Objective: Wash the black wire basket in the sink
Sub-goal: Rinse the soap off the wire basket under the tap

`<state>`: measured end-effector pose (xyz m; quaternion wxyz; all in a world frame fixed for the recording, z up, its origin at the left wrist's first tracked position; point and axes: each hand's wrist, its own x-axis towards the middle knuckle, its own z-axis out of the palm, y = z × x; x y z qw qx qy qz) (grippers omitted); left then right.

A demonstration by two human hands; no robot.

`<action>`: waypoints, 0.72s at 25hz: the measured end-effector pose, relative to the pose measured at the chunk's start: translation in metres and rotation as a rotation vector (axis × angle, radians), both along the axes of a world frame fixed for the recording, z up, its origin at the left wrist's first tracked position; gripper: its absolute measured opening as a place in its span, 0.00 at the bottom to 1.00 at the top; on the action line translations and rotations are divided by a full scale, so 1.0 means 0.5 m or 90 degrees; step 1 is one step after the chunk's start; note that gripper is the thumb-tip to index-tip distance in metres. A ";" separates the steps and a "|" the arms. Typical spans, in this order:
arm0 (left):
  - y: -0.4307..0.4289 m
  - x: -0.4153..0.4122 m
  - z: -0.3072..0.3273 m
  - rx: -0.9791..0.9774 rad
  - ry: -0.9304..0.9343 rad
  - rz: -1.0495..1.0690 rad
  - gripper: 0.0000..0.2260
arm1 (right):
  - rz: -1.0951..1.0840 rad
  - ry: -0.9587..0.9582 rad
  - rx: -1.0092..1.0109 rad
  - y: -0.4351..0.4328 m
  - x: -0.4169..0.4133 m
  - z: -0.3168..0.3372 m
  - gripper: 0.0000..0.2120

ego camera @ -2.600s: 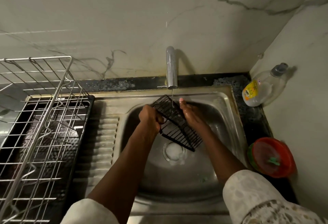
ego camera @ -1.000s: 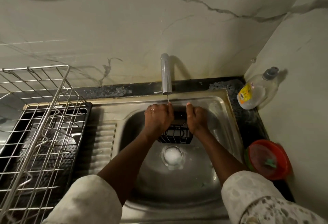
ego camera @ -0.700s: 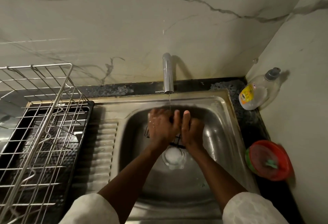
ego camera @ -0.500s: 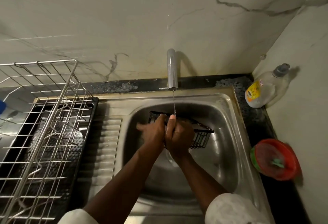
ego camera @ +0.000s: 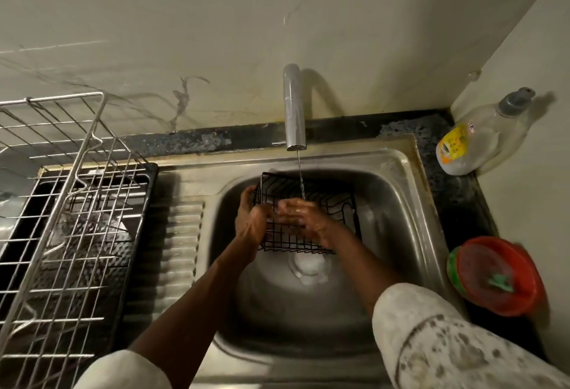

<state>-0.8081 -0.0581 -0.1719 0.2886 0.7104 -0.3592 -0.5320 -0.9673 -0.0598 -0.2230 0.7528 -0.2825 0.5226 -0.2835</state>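
Note:
The black wire basket [ego camera: 334, 200] hangs over the steel sink [ego camera: 410, 228], open side up, under a thin stream from the tap [ego camera: 294, 108]. My left hand [ego camera: 251, 223] grips the basket's left front corner from outside. My right hand [ego camera: 303, 219] reaches over the front wall into the basket, wet, fingers spread on the wires where the water lands. The basket's near wall is partly hidden by both hands.
A wire dish rack [ego camera: 61, 209] on a black tray [ego camera: 145, 191] stands on the draining board at the left. A soap bottle [ego camera: 475, 141] leans in the right corner. A red and green bowl [ego camera: 499, 274] sits on the dark counter at the right.
The basket has turned from tilted on edge to open side up under the stream. Both hands shifted around it; my right hand moved from outside to inside it.

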 end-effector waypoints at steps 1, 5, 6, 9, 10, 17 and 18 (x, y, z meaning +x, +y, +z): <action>0.001 0.003 -0.008 -0.015 0.001 0.004 0.31 | -0.118 -0.034 0.065 -0.008 -0.011 -0.040 0.18; 0.002 0.016 -0.031 -0.054 0.009 0.005 0.28 | -0.469 -0.109 0.209 -0.026 -0.049 -0.140 0.15; 0.002 0.016 -0.036 -0.058 0.007 0.002 0.27 | -0.508 -0.157 0.217 -0.035 -0.035 -0.134 0.12; 0.000 0.024 -0.045 -0.051 -0.022 -0.003 0.26 | -0.451 -0.284 0.223 -0.059 0.060 -0.074 0.10; -0.003 0.032 -0.049 -0.049 -0.030 -0.001 0.26 | -0.384 -0.271 0.211 -0.063 0.084 -0.060 0.09; 0.006 0.060 -0.062 -0.069 -0.018 0.019 0.25 | -0.528 -0.094 0.234 -0.064 0.016 -0.128 0.12; 0.005 0.059 -0.064 -0.077 -0.020 0.013 0.25 | -0.540 -0.074 0.231 -0.061 0.021 -0.127 0.12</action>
